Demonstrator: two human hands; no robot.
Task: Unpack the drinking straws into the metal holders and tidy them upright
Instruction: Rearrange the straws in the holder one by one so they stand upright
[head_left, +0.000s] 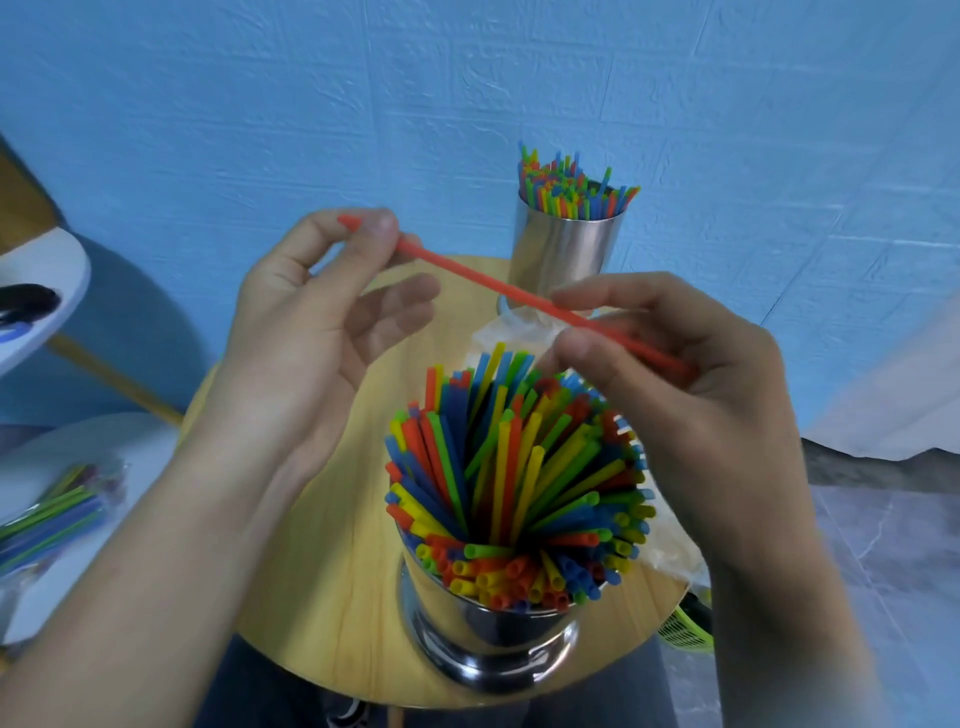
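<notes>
- Red straw (467, 273): held in the air over the table, above and just beyond the near holder. Long axis is a diagonal, far-left end higher, near-right end lower, roughly level, not upright.
- Left hand (306, 332): thumb + index pinch the straw just short of its far-left tip. Other 3 fingers loose, slightly spread, holding nothing.
- Right hand (691, 384): thumb + index pinch the straw toward its near-right end. Rest of the fingers curled in behind; the tip pokes out past them.
- Near metal holder (488, 639): on the round wooden table (322, 545), near edge, packed w/ mixed straws (519, 478) (red, yellow, green, blue). They fan outward and lean, not straight up. Sits directly under the red straw's right half.
- Far metal holder (563, 254): far side of the table, also full, its straws (571, 187) mostly upright. The red straw crosses in front of its base.
- Clear plastic wrapper (511, 332): crumpled on the table btwn the 2 holders, partly hidden by the right hand's thumb.
- Packed straws (57, 514): in clear wrap on a white surface at left, well apart from the table.
- Blue textured wall (727, 104) behind.
</notes>
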